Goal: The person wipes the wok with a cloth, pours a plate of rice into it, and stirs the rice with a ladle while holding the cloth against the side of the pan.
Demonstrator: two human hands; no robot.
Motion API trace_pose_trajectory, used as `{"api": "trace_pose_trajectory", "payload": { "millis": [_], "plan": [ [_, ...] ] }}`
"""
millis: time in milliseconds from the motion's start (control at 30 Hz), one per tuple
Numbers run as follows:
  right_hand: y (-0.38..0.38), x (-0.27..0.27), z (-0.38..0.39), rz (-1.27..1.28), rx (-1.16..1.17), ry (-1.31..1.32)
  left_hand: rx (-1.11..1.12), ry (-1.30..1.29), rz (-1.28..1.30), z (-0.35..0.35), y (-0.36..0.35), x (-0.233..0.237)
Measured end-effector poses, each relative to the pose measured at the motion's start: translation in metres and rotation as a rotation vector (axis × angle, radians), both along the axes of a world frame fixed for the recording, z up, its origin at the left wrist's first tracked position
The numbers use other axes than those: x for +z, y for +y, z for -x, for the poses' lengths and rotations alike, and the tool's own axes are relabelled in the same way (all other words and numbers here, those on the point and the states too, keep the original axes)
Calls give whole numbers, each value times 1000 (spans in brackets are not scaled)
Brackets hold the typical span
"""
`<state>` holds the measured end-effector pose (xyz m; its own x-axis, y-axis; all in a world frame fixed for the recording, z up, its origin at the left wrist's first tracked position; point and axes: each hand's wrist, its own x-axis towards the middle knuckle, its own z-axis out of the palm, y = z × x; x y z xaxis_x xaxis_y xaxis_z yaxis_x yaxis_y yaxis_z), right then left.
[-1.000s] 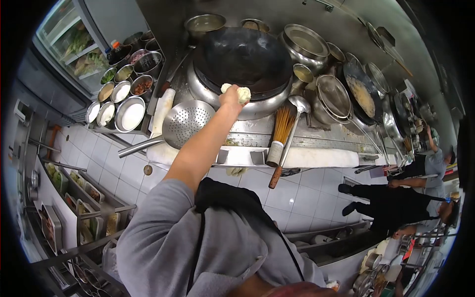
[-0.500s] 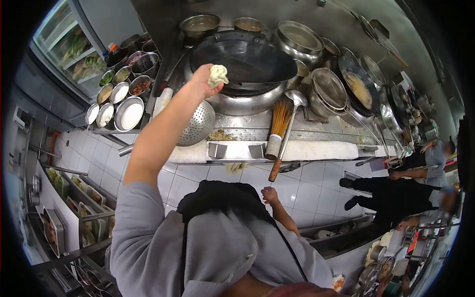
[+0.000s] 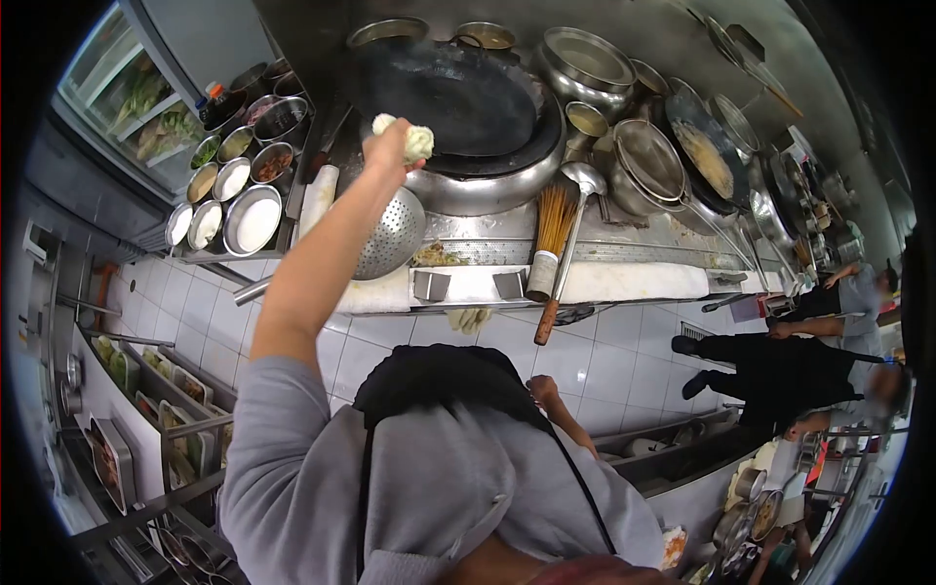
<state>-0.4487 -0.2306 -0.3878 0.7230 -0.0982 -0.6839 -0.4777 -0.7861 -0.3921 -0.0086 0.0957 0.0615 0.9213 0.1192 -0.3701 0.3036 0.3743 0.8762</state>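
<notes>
My left hand is closed around a bunched whitish cloth, at the near-left rim of a large black wok. The cloth sits against the wok's edge; whether a handle lies under it is hidden. The wok stands tilted and off-centre to the left on its round steel burner ring. Low by my waist, beside the black apron, is my right hand. Its fingers are loosely curled with nothing visible in them, and the apron covers part of it.
A perforated strainer, a bamboo brush and a long ladle lie along the stove front. Metal seasoning bowls stand left. Pots, a sieve and a second wok are at right. A person stands farther right.
The wok has shifted left and tilted, baring the burner ring on its right side. My left hand and the cloth have moved left with it. My right hand has drawn slightly behind the apron.
</notes>
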Motion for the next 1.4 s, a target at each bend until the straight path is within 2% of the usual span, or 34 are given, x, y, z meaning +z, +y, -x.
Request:
{"api": "trace_pose_trajectory", "payload": {
  "millis": [33, 67, 133, 200, 233, 333, 367, 467, 500, 533, 633, 667, 700, 800, 833, 933, 1067, 1200, 1300, 1400],
  "plan": [
    [-2, -6, 4, -71, -135, 24, 18, -23, 44, -2, -6, -14],
    [-4, -9, 9, -101, -158, 23, 0, -5, 79, 4, -13, -16],
    [3, 13, 5, -161, -333, 51, 21, -32, 115, -1, -28, -49],
    [26, 70, -2, -221, -638, 114, 3, -27, 210, -1, -37, -71],
    [15, 27, 15, -207, -404, -59, 1, -6, 279, -3, -39, -76],
    [43, 81, 11, -288, -765, 37, -106, 30, 427, -4, -45, -93],
    [46, 85, 13, -275, -745, 49, -126, 39, 453, -4, -46, -92],
    [53, 106, 21, -234, -559, -53, -171, 76, 520, 1, -47, -86],
    [56, 110, 23, -253, -628, -26, -177, 88, 541, 3, -48, -80],
    [48, 93, 29, -218, -473, -61, -185, 96, 564, 4, -49, -73],
    [14, 20, 46, 35, 243, -327, -216, 141, 526, 8, -47, -50],
    [9, 12, 43, 132, 406, -382, -223, 158, 520, 9, -46, -42],
    [7, 18, 33, 236, 546, -305, -235, 153, 501, 13, -45, -31],
    [3, 21, 6, 12, 21, 64, -202, 205, 387, 25, -47, 8],
    [-4, 21, 3, 265, 569, -314, -200, 214, 385, 23, -47, 14],
    [23, 82, -24, -226, -642, 29, -172, 223, 329, 24, -44, 36],
    [28, 79, -38, -252, -665, 25, -85, 226, 216, 14, -40, 40],
    [25, 66, -25, -145, -321, -124, 6, 193, 112, 14, -35, 33],
    [14, 41, -16, 305, 498, -242, 81, 135, 87, 17, -36, 19],
    [1, 26, 3, 259, 546, -271, 79, 59, 135, 13, -40, -10]
  ]
}}
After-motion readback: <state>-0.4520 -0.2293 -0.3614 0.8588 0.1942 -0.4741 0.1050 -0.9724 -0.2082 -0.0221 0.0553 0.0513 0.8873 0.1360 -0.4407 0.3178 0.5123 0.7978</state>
